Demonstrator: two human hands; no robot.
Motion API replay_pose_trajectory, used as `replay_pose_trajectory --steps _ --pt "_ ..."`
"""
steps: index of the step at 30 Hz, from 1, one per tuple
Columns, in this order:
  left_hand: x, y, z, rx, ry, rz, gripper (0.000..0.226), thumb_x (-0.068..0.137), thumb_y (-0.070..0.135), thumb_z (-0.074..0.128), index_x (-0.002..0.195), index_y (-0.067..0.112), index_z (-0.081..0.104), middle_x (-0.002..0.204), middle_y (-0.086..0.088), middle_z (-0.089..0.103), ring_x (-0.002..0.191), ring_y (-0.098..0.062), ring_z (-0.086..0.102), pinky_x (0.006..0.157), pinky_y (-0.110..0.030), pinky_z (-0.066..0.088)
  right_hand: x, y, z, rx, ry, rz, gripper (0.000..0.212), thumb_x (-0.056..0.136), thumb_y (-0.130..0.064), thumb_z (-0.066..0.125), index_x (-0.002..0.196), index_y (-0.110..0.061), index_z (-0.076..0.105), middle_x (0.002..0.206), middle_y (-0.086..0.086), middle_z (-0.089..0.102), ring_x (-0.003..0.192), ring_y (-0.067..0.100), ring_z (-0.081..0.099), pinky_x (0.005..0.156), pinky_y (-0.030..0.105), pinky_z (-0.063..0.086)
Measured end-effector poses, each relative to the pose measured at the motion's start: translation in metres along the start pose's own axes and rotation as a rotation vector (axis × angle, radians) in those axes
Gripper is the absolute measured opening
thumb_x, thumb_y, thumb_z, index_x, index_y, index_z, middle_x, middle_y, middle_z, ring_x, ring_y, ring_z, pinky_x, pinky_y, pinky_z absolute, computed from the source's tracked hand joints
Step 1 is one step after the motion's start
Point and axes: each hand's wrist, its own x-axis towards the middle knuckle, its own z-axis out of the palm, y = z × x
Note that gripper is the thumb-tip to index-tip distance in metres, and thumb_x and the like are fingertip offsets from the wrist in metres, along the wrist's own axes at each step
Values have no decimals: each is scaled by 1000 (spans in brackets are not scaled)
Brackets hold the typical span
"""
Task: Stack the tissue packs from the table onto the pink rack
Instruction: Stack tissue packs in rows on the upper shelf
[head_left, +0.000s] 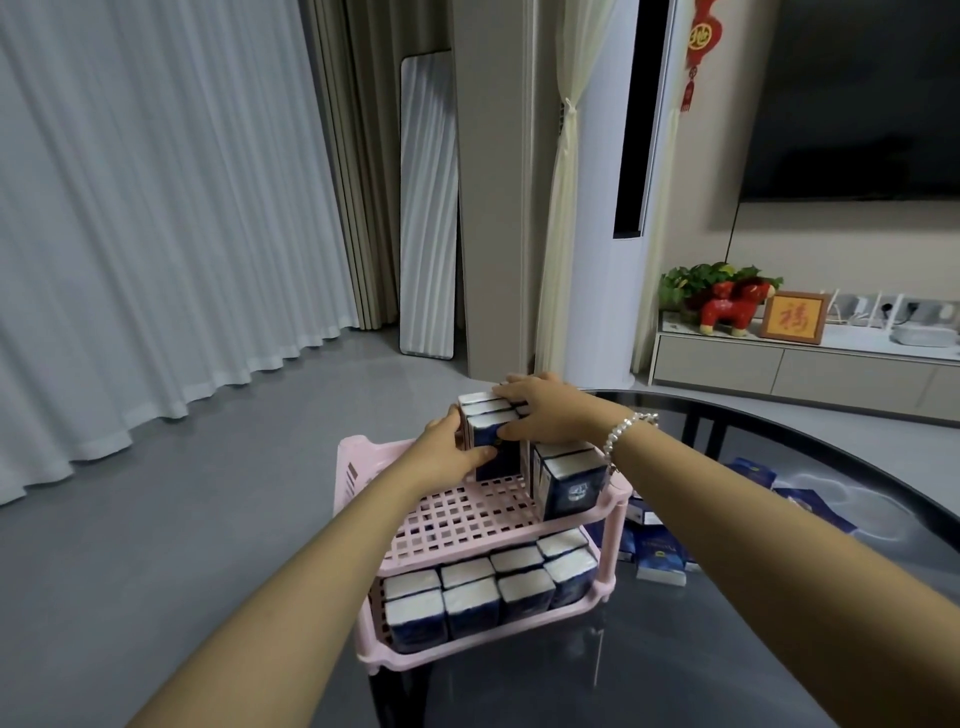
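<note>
A pink two-shelf rack (457, 514) stands at the left edge of the dark glass table (727, 649). Its lower shelf is filled with several upright blue-and-white tissue packs (470, 605). On the top shelf, at the back, stands a row of upright tissue packs (485, 415). My left hand (447, 447) presses that row from the left and front. My right hand (545, 410), a pearl bracelet on its wrist, lies over the row's top and right side. Another group of packs (569, 478) stands on the top shelf to the right. Loose packs (660, 558) lie on the table behind the rack.
The front half of the rack's top shelf (467, 519) is bare grid. More loose blue packs (795, 493) lie under my right forearm. Grey floor lies left of the table; curtains, a leaning mirror, a tall white air conditioner and a TV cabinet stand beyond.
</note>
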Motion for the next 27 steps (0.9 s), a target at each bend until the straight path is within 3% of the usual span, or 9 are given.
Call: replay_pose_trajectory --steps 3,7,11,14,16,19,23,27 --pt "-3 0 -1 -29 13 -22 58 90 22 61 141 20 34 138 -4 51 118 -18 52 97 -30 43 -3 1 4 15 31 9 64 89 -39 56 146 -30 28 157 -2 18 142 25 13 113 47 13" --pt "-12 3 -1 -57 84 -98 82 91 35 59 153 19 6 158 -5 19 140 -22 31 110 -37 34 -13 2 3 88 120 -9 56 90 -37 56 142 -29 36 154 -4 26 141 23 15 113 47 15" --pt "-39 25 4 -114 339 62 52 95 27 54 143 20 36 144 -2 36 131 -15 40 100 -22 33 -40 5 2 277 304 -24 39 92 -32 54 131 -28 52 128 -7 55 132 19 29 109 42 30" --pt "-64 50 17 -206 438 243 26 95 17 53 120 22 58 120 6 52 105 -1 54 82 -5 39 -76 12 2 390 429 -34 32 93 -30 53 124 -26 58 108 -20 56 123 13 40 101 32 38" --pt "-78 67 32 -237 423 331 19 94 15 54 108 25 63 108 11 58 92 4 56 74 -3 41 -101 20 5 405 525 -43 29 93 -28 54 120 -25 62 110 -18 61 114 9 48 90 23 41" --pt "-90 83 64 -262 297 396 22 93 15 55 97 36 62 108 12 62 95 1 59 77 -8 46 -137 41 15 502 605 35 23 91 -21 55 112 -25 65 96 -24 58 95 3 54 77 15 41" --pt "-90 87 116 -292 153 337 25 95 17 53 92 42 58 105 9 65 96 -5 62 81 -19 51 -176 84 37 633 634 210 19 91 -18 57 103 -27 68 94 -14 68 87 2 62 75 19 49" --pt "-74 79 171 -260 60 241 18 95 16 52 103 27 63 107 6 64 96 -8 61 81 -15 48 -190 125 71 698 611 372 17 89 -14 59 96 -28 67 92 -8 69 86 8 63 77 24 50"
